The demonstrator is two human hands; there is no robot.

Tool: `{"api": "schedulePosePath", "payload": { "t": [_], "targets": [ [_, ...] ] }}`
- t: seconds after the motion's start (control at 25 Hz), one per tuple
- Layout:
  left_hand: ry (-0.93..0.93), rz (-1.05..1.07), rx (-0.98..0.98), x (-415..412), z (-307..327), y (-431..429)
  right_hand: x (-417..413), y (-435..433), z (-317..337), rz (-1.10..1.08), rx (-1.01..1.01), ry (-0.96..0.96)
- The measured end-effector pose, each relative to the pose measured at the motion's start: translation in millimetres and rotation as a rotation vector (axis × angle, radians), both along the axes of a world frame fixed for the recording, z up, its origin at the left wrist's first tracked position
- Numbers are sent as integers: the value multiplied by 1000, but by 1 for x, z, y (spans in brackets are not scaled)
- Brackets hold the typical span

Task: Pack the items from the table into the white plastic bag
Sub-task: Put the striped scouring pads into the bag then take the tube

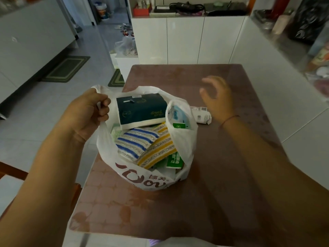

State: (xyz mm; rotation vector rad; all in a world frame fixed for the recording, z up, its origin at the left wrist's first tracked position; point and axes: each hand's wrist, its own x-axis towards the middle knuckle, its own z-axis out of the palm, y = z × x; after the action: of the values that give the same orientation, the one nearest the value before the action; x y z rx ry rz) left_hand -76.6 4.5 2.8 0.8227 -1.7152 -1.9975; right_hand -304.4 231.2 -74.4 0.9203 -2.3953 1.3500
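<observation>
Gripping bag handle, left hand fisted; right hand spread, empty.

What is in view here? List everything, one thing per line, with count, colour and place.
white plastic bag: one, white with red print, on table
tissue pack: one, dark blue, in bag, far side
striped cloths: two, blue-white and yellow-white, in bag
green-labelled packets: some, in bag
white packet: one, on table right of bag
table: one, brownish
cabinet: white, behind table
left hand: grip on bag handle
right hand: open, above white packet
</observation>
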Motion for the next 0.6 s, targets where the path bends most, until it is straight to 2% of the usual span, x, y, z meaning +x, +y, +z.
{"api": "schedulePosePath", "payload": {
  "t": [0.12, 0.2, 0.32, 0.6],
  "targets": [
    [-54, 7, -60, -7, -5, 5, -52, 22, -70, -95, 446, -258],
    [-115, 39, -86, -14, -8, 10, -71, 30, -108, -78, 666, -282],
    [-180, 94, -94, -22, -14, 8, -91, 29, -142, -35, 782, -281],
    [-248, 185, -118, -35, -24, -6, -138, -15, -168, 53, 873, -291]
  ]
}}
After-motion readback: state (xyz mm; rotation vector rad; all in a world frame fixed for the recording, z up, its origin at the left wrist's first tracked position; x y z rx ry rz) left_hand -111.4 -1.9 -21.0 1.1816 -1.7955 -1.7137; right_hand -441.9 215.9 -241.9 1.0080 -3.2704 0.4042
